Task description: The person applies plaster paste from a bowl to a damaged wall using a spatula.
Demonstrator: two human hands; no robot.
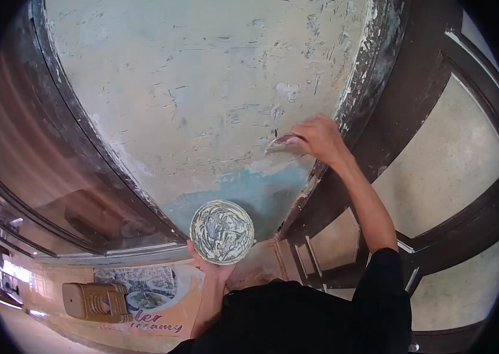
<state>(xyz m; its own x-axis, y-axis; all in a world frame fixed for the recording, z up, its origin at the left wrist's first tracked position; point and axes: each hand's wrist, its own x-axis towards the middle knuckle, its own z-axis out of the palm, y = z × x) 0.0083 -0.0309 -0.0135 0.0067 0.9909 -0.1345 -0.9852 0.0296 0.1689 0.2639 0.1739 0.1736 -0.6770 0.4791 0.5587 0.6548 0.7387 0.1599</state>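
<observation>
Head-camera view, looking up along a wall.

With the right hand (320, 138), grips a small flat putty blade (282, 143), closed firmly round its handle end. Presses the blade against a scuffed, pale plastered wall (202, 88), just beside a dark, paint-flecked curved frame (367, 76) at the wall's right edge. Reaches up in a black sleeve (388, 283), pushed back above the elbow.

With the left hand (217, 270), supports from beneath a round flat disc smeared with grey-white putty (221, 231), held lower down near the body. Cannot tell how far the fingers curl, hidden as they are behind the disc.

Between disc and blade, a patch of bare blue paint (249, 189) on the wall.

At far left, a brownish glass pane (43, 165). Lower left, a tan ribbed plastic object (96, 301), touching a printed poster with food pictures (149, 295).
</observation>
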